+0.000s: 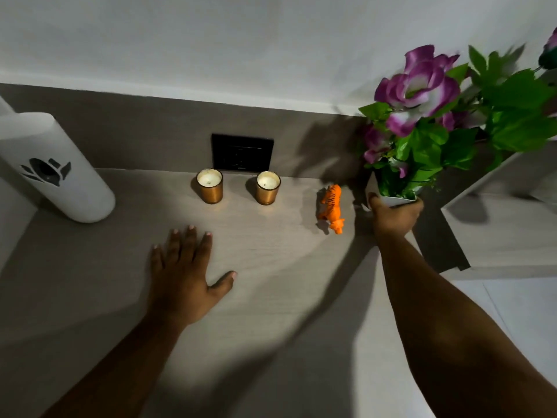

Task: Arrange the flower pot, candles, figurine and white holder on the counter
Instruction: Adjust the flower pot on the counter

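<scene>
- Now: right hand (pixel 394 214) fingers wrapped round the flower pot (pixel 394 200), just right of the figurine (pixel 331 208); whether it's lifted or resting I can't tell.
- Left hand (pixel 184 267) flat, fingers spread wide, empty, on the counter (pixel 271 297) left of the figurine.
- Step, I'd judge: placing the pot. Next: set it level, clear of the figurine.
- Count: two candles (pixel 210 186) left of the figurine, one white holder (pixel 57 173) far left, one pot, one figurine.
</scene>
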Available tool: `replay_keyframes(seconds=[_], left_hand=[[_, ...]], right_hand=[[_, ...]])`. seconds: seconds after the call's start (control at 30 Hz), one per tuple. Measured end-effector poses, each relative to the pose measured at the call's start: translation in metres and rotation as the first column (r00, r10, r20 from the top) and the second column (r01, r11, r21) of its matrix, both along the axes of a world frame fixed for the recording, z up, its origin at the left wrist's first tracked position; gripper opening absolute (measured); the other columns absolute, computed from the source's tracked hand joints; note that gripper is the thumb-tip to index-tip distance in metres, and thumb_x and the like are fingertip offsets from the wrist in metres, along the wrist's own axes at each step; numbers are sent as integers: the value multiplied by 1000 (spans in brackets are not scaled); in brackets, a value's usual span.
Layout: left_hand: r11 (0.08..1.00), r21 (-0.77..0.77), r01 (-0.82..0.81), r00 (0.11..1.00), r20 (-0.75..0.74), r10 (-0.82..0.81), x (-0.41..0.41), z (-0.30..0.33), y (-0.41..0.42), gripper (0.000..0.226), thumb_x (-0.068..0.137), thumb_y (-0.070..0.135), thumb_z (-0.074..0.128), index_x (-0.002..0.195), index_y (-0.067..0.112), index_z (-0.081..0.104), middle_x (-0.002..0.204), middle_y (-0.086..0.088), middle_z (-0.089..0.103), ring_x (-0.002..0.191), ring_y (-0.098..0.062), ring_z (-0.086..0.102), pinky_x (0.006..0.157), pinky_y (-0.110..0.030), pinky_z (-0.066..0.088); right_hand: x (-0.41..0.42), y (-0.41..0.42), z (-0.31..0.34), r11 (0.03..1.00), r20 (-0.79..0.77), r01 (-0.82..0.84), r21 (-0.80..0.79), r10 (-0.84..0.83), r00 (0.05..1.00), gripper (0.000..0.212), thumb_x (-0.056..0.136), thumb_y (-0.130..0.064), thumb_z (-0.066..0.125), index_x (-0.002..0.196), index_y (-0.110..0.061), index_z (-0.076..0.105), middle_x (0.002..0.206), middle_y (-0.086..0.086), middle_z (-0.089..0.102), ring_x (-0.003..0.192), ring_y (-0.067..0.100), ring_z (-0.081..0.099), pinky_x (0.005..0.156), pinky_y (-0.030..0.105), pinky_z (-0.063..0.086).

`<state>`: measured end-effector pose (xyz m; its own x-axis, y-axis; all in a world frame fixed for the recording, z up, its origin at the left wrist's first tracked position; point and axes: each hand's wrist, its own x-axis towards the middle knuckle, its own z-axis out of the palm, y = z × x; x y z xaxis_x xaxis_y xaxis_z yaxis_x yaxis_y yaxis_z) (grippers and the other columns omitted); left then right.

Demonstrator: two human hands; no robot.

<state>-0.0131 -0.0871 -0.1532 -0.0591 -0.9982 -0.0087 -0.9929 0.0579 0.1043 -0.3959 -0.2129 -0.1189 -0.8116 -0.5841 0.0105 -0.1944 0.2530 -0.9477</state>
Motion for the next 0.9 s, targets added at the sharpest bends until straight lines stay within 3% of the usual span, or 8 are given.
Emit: replay_keyframes(seconds=[0.2, 0.3, 0.37, 0.43, 0.5, 0.57, 0.67, 0.9], left_hand=[[1000, 11, -2, 1000, -3, 2, -4, 3, -8, 98, 74, 82, 22, 151, 21, 20, 160, -15, 21, 147, -39, 15, 113, -65, 16], [1000, 12, 3, 1000, -15, -3, -4, 5, -8, 100, 74, 84, 16, 151, 21, 20, 160, -15, 21, 147, -39, 15, 113, -65, 17], [1000, 11, 3, 1000, -30, -2, -4, 5, -8, 100, 73, 84, 14, 150, 21, 22, 160, -16, 23, 147, -39, 16, 113, -65, 17], [1000, 11, 5, 999, -32, -5, -5, 5, -8, 100, 73, 84, 13, 150, 21, 23, 159, -16, 24, 147, -39, 17, 113, -65, 17], [1000, 11, 1, 1000, -27, -1, -4, 4, -8, 99, 74, 84, 14, 150, 21, 23, 159, -16, 25, 147, -39, 17, 113, -65, 18], [1000, 7, -2, 1000, -18, 3, -4, 3, -9, 99, 74, 84, 15, 150, 22, 23, 159, -16, 25, 147, -39, 18, 113, -64, 17], [1000, 1, -4, 1000, -16, 4, -3, 1, -10, 98, 74, 84, 18, 150, 22, 22, 159, -16, 25, 147, -39, 17, 113, -64, 17], [1000, -17, -11, 1000, -20, 11, -3, -2, -10, 96, 75, 84, 24, 149, 22, 25, 158, -15, 27, 146, -39, 20, 113, -64, 18]], right_hand=[[5, 9, 9, 997, 13, -71, 31, 70, 997, 97, 67, -26, 89, 144, -6, 35, 141, 14, 52, 128, 25, 51, 108, 34, 42], [33, 32, 15, 999, -66, -10, 54, 14, 998, 80, 78, -35, 80, 141, -3, 42, 135, 18, 56, 121, 29, 56, 101, 36, 45], [59, 45, 14, 991, -155, -93, 101, 108, 982, 65, 83, -42, 72, 134, -7, 52, 124, 15, 60, 105, 25, 60, 87, 31, 45], [82, 48, 14, 956, -221, -201, 212, 247, 944, 64, 82, -52, 69, 129, -10, 58, 122, 13, 61, 104, 26, 61, 85, 31, 45], [95, 43, 17, 911, -239, -253, 327, 338, 910, 58, 83, -57, 65, 117, -11, 66, 114, 11, 65, 94, 27, 64, 76, 30, 46], [100, 35, 20, 889, -237, -259, 377, 363, 901, 46, 88, -55, 60, 91, -10, 70, 90, 10, 68, 75, 26, 61, 61, 27, 38], [103, 26, 23, 903, -237, -202, 380, 306, 922, 54, 95, -55, 50, 75, -7, 65, 76, 14, 66, 70, 34, 61, 61, 33, 42], [100, 15, 35, 842, -244, -171, 512, 333, 911, 49, 89, -47, 62, 113, -5, 64, 115, 19, 64, 101, 37, 61, 82, 39, 52]])
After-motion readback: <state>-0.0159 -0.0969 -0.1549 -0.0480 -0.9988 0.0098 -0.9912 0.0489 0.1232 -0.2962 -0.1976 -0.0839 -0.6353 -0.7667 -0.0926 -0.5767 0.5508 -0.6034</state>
